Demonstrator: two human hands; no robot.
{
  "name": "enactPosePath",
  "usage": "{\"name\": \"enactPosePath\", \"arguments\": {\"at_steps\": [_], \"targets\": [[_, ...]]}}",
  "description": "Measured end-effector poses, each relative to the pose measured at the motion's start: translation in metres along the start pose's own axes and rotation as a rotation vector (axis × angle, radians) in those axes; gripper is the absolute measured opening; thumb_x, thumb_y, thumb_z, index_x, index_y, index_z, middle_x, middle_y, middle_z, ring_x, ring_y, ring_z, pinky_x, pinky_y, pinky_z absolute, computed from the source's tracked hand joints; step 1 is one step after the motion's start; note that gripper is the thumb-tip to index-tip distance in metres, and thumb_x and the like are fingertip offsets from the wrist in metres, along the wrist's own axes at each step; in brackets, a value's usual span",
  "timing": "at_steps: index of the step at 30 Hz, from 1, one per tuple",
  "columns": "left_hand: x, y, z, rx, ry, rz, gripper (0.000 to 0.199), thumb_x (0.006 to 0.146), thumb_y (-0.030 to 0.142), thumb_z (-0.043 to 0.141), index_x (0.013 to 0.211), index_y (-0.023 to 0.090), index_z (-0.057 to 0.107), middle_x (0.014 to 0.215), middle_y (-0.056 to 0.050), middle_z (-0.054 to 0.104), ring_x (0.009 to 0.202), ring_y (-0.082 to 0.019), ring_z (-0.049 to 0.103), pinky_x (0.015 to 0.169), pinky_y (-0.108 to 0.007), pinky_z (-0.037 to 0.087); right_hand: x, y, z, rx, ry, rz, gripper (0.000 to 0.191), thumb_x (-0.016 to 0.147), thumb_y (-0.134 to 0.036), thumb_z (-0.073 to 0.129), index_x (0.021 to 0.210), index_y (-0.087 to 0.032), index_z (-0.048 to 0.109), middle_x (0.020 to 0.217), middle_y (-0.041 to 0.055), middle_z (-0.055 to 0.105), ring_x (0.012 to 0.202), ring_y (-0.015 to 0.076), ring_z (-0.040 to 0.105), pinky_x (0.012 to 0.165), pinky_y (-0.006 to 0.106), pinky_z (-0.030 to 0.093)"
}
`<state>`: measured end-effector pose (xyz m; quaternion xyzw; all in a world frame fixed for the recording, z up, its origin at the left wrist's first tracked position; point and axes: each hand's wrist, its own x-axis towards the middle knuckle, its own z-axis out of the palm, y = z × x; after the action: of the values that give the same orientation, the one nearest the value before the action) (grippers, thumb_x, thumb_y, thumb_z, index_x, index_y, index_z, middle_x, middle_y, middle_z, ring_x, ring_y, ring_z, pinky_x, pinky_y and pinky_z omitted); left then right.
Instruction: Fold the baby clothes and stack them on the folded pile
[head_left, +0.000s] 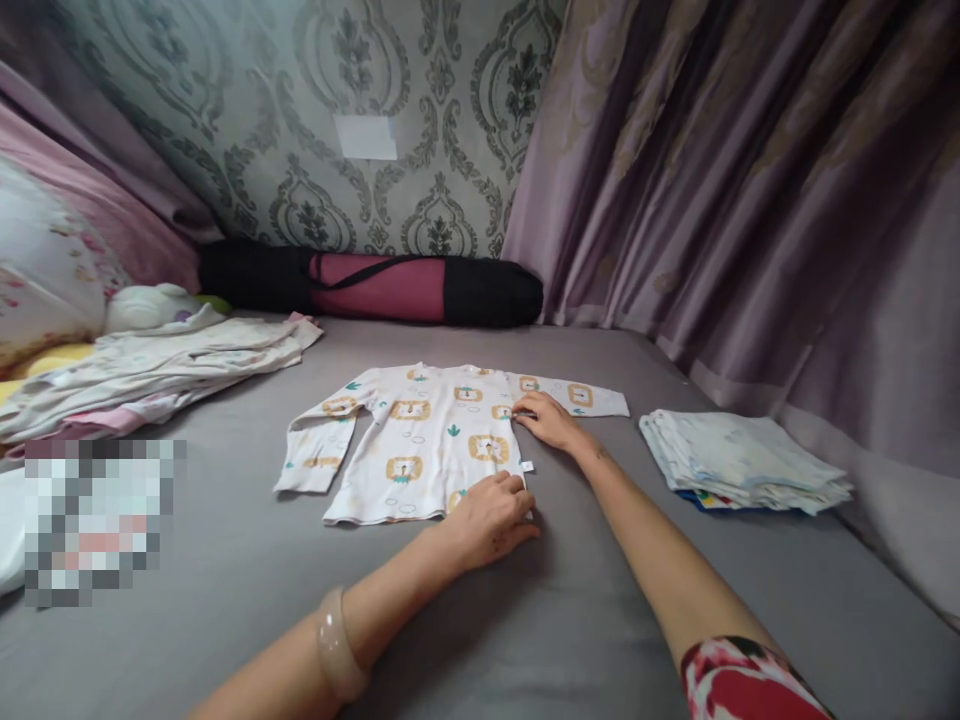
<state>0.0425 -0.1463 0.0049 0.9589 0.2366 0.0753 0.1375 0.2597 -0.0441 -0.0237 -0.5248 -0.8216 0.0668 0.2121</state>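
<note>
A small white long-sleeved shirt (431, 440) with yellow lion prints lies spread on the grey sheet. Its sleeve on the right stretches out sideways; the one on the left bends down. My left hand (491, 515), below a pale bangle on the wrist, is at the lower right hem, fingers curled over the fabric edge. My right hand (547, 420) pinches the shirt's right side just under the outstretched sleeve.
A folded cloth stack (742, 460) lies at the right. Loose clothes (172, 365) are heaped at the left, near a pillow (45, 260). A black and maroon long bag (375, 288) lies along the patterned wall. Purple curtains (675, 170) hang at the right.
</note>
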Motion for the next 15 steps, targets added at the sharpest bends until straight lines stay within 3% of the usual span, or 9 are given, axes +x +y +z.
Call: {"name": "enactPosePath", "arguments": {"at_steps": [6, 11, 15], "targets": [[0.000, 0.006, 0.005, 0.098, 0.008, -0.083, 0.024, 0.096, 0.025, 0.043, 0.088, 0.015, 0.063, 0.091, -0.010, 0.067, 0.087, -0.022, 0.061, 0.079, -0.033, 0.047, -0.004, -0.001, 0.003, -0.257, 0.004, -0.125, 0.023, 0.097, -0.018, 0.047, 0.107, -0.019, 0.068, 0.101, 0.0080, 0.064, 0.103, 0.0207, 0.054, 0.092, 0.031, 0.043], [0.006, 0.008, 0.006, -0.269, 0.260, -0.215, 0.022, 0.095, 0.026, 0.046, 0.090, 0.018, 0.065, 0.085, -0.004, 0.069, 0.079, -0.016, 0.063, 0.078, -0.028, 0.046, -0.002, -0.001, -0.006, -0.402, -0.083, -0.138, 0.024, 0.096, -0.014, 0.047, 0.109, -0.020, 0.066, 0.111, 0.0090, 0.062, 0.107, 0.0220, 0.051, 0.091, 0.032, 0.043], [0.005, 0.005, 0.016, -0.387, 0.254, -0.179, 0.020, 0.094, 0.025, 0.049, 0.089, 0.018, 0.067, 0.086, -0.004, 0.069, 0.080, -0.015, 0.062, 0.074, -0.024, 0.047, -0.003, 0.002, -0.012, -0.417, -0.117, -0.113, 0.025, 0.096, -0.015, 0.047, 0.112, -0.020, 0.066, 0.115, 0.0093, 0.061, 0.108, 0.0225, 0.051, 0.091, 0.033, 0.043]]}}
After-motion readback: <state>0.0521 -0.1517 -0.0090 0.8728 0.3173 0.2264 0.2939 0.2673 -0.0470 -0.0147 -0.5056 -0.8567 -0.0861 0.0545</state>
